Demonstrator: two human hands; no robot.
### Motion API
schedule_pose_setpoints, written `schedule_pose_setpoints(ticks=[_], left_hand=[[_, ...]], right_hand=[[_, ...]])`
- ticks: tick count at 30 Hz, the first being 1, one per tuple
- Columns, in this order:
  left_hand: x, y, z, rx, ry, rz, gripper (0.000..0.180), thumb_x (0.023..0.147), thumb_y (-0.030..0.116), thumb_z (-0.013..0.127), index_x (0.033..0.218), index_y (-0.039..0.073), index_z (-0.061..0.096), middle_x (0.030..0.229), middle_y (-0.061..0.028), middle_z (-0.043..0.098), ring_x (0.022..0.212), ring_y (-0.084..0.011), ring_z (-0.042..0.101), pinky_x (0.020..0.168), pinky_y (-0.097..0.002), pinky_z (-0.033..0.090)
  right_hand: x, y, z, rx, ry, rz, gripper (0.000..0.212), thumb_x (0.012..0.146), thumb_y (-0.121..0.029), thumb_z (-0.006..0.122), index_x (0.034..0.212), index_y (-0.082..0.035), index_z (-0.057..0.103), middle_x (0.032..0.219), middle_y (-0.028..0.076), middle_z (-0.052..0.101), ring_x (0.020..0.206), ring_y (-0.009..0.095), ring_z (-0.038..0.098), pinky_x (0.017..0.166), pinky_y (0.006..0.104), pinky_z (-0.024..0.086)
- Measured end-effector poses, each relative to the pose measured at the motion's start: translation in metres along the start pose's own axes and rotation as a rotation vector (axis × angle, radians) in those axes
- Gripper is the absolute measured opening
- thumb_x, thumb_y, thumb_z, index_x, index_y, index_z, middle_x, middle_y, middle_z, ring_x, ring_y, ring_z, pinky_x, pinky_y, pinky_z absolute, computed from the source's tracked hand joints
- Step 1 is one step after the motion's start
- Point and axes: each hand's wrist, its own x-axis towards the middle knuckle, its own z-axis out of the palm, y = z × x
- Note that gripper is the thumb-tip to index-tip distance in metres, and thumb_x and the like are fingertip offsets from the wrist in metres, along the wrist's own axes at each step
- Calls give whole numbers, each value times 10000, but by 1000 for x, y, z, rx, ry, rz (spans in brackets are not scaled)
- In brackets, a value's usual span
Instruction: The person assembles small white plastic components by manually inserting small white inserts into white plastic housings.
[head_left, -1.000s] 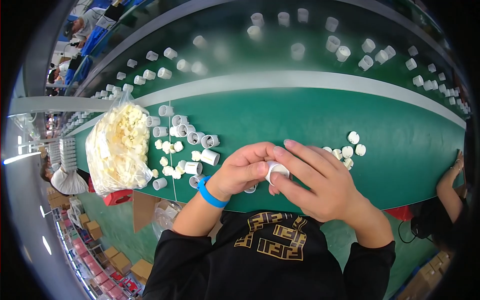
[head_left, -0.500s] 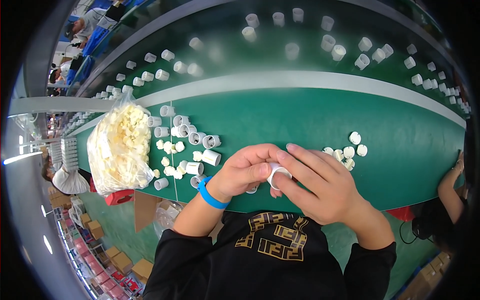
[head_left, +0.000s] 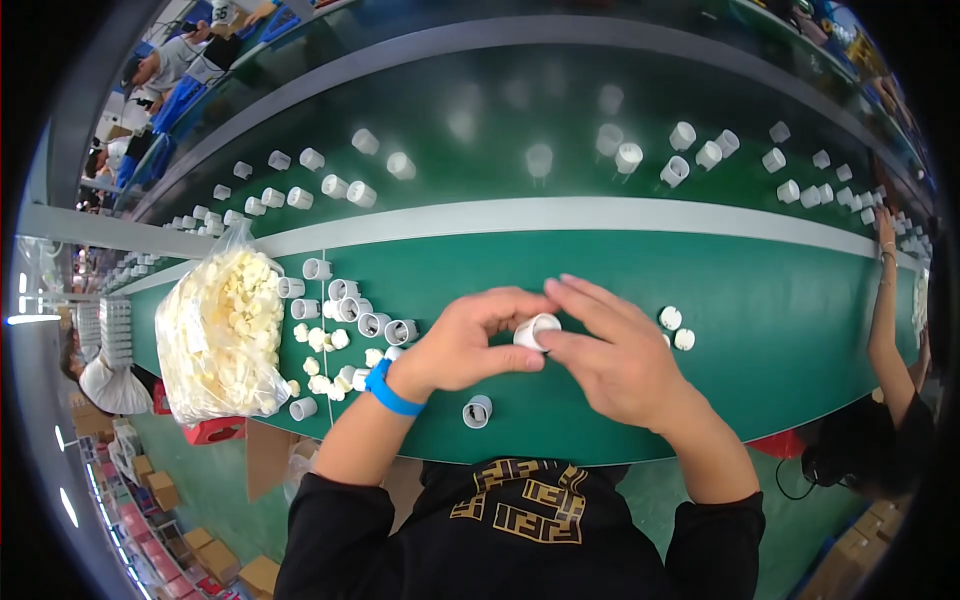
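where fingers (head_left: 593, 310) curl, a hollow white cylinder (head_left: 524, 335) slants.

Green and Grey All Round

A long green bench (head_left: 600, 260) curves across the view, edged on its far side by a pale grey rail (head_left: 560, 213). Beyond that runs a darker green surface (head_left: 480, 90), bounded by another grey rail (head_left: 500, 32). Below left, a green floor (head_left: 205, 480) carries cardboard boxes (head_left: 215, 560) beside a rack (head_left: 150, 550). White light tubes (head_left: 40, 319) glow near the left rim.
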Motion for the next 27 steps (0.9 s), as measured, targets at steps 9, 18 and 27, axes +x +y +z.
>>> schedule_pose_setpoints(ticks=[9, 18, 27], left_hand=[[114, 35, -117, 1294, 511, 220, 384, 793, 120, 794, 1139, 27, 654, 1074, -141, 690, 1018, -275, 671, 903, -375, 538], [130, 12, -134, 1381, 562, -43, 391, 816, 127, 757, 1182, 15, 682, 1117, -219, 726, 1035, -378, 695, 926, -434, 544], [153, 15, -106, 1505, 275, 330, 376, 766, 73, 779, 1133, 44, 704, 1280, -157, 675, 1190, -375, 599, 1050, -468, 472]], right_hand=[[-64, 61, -70, -254, -44, 555, 267, 845, -32, 744, 1112, -29, 740, 1150, 166, 718, 1051, 369, 681, 884, 428, 562], [-57, 65, -53, -339, -121, 481, 190, 831, -127, 788, 982, -22, 738, 861, 144, 670, 836, 361, 651, 759, 434, 541], [-62, 72, -66, -209, 38, 564, 266, 809, -116, 812, 1053, -30, 747, 1002, 159, 704, 926, 368, 662, 809, 432, 544]])
